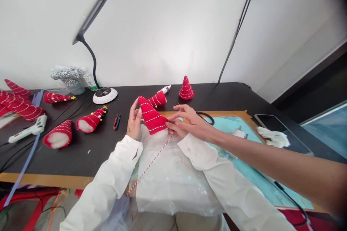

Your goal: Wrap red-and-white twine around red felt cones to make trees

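Observation:
A red felt cone (152, 117) wound with red-and-white cord lies tilted between my hands, with white stuffing at its base. My left hand (134, 122) grips it near the tip, thumb in front. At the base, my right hand (176, 132) pinches the lower right edge, its fingers partly hidden. Another person's hand (193, 120) reaches in from the right over my right hand and touches the same edge. From the base a loose length of the twisted cord (153, 161) runs down left across a clear plastic sheet (173, 184) on my lap.
Behind stand a finished red cone (186, 89) and a lying one (158, 99) beside a white tube (164, 89). Leftward are snips (116, 121), stuffed cones (58, 135), a glue gun (29, 130) and a lamp (105, 95). A tablet (295, 139) and turquoise mat (271, 173) lie right.

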The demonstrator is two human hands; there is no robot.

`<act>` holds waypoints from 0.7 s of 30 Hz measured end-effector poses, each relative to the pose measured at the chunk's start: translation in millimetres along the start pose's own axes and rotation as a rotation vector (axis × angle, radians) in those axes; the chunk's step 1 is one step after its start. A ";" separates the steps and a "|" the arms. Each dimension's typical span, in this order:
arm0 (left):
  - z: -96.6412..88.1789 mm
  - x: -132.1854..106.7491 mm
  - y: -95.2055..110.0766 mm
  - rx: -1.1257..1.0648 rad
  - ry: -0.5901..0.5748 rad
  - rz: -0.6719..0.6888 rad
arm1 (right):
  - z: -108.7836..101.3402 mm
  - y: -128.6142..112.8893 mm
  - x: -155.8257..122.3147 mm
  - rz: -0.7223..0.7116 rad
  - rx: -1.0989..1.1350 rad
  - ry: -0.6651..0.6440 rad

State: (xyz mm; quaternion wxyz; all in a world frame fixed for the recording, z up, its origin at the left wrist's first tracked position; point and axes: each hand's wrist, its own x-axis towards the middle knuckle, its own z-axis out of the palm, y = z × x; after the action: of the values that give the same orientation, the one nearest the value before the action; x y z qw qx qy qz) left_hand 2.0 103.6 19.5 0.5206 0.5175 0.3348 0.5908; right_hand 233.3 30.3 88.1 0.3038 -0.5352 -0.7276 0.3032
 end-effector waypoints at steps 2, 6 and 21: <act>0.2 -0.2 0.1 0.001 0.004 -0.007 | 11.1 -2.8 0.9 -0.065 -0.069 -0.002; 0.6 -0.4 0.6 0.004 0.001 -0.012 | 21.9 -1.7 -0.1 -0.193 -0.201 0.023; 2.2 -1.4 1.9 0.010 0.003 -0.005 | 21.1 3.6 3.7 -0.298 -0.256 0.003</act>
State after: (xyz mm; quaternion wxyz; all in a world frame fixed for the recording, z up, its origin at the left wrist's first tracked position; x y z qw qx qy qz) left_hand 3.5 101.5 21.4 0.5189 0.5185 0.3399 0.5885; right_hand 218.4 32.3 72.4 0.2759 -0.4562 -0.8309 0.1594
